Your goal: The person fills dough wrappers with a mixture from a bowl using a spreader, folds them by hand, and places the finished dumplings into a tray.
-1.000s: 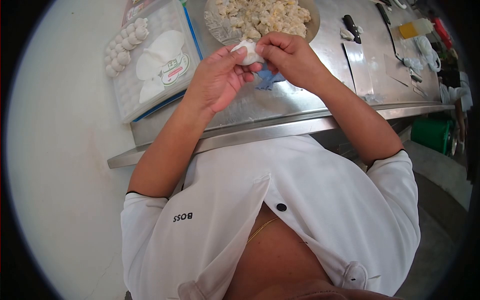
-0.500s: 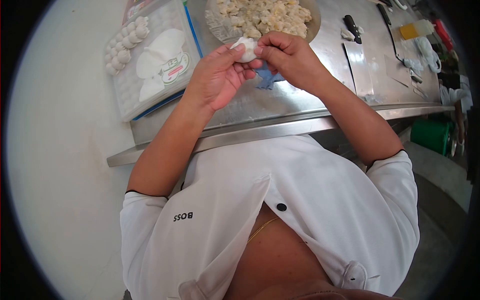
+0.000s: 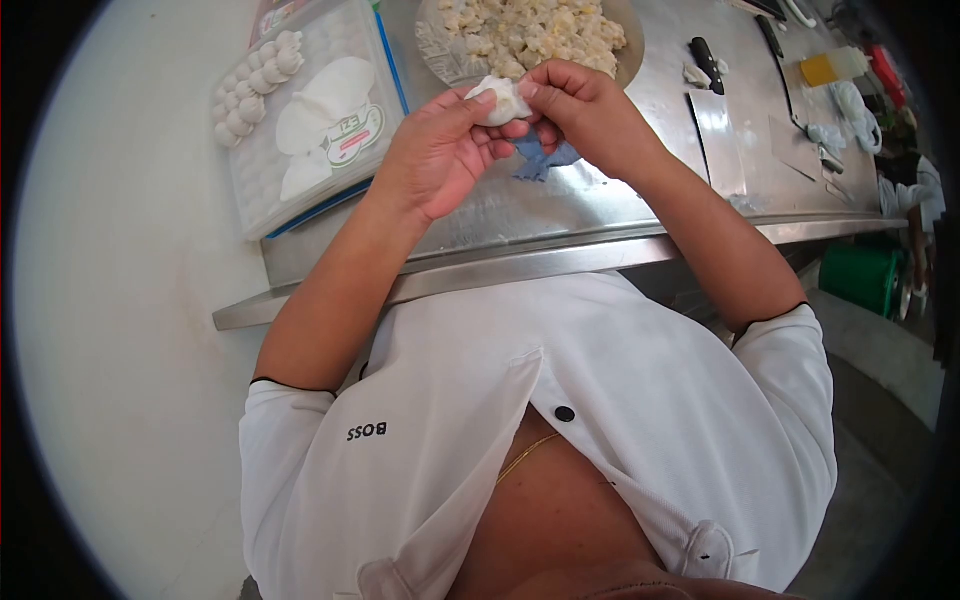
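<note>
Between my two hands is a white dumpling (image 3: 499, 103), its dough folded up and a bit of pale filling showing at the top. My left hand (image 3: 438, 150) cradles it from the left, thumb on its side and fingers curled beneath. The right hand (image 3: 590, 118) pinches the dough's right edge between thumb and fingertips. Just beyond the hands sits a metal bowl (image 3: 448, 62) of chunky pale filling (image 3: 540, 35). To the left, a plastic tray (image 3: 250, 200) carries rows of small white dumplings (image 3: 238, 115) and some white wrappers (image 3: 335, 100) near a printed label.
A crumpled blue cloth (image 3: 542, 163) lies under my hands on the steel table (image 3: 480, 225). On the right are a cleaver (image 3: 718, 145), a black-handled tool (image 3: 770, 38) and a squeeze bottle of yellow liquid (image 3: 834, 66). A wall (image 3: 110, 280) borders the left side.
The right thumb and fingers have shifted slightly along the dumpling's edge. Its top now looks more gathered, with filling visible. The left hand keeps nearly the same hold.
</note>
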The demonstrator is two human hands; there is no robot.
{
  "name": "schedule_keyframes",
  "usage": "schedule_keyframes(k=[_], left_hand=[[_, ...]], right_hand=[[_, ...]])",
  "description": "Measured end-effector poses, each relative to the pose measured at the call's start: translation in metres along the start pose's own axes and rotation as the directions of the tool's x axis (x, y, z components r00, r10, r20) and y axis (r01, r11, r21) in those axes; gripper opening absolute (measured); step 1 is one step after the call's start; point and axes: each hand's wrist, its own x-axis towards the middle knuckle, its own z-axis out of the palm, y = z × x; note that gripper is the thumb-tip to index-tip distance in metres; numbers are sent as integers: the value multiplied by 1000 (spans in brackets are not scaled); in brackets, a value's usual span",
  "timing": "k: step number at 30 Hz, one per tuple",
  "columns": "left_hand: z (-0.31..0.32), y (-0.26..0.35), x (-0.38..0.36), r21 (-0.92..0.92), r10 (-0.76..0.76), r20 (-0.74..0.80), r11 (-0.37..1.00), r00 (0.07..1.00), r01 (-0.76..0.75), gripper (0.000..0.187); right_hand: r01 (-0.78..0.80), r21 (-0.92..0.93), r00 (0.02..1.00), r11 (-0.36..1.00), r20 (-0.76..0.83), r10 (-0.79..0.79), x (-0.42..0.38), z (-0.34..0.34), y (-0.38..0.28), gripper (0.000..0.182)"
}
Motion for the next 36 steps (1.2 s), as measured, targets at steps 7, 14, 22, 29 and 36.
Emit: schedule_keyframes(k=[7,14,22,29,36], left_hand=[[4,-3,-1,13,-4,-27,1000,1000,4,25],[6,-1,-3,28,-10,-2,1000,1000,10,30],[15,-4,-8,251,45,-49,968,998,-31,39],[15,-2,-9,255,59,-80,966,995,-37,39],[14,-2,-9,286,69,-59,957,996,-50,40]], right_hand=[[219,-343,972,913,-3,-235,0,3,11,23],[58,-186,996,981,-58,-70,2,5,4,31],[326,-400,936,857,7,-353,5,5,20,33],[44,-149,997,988,66,-35,1,1,0,35],[167,-281,986,945,64,-155,1,2,11,36]])
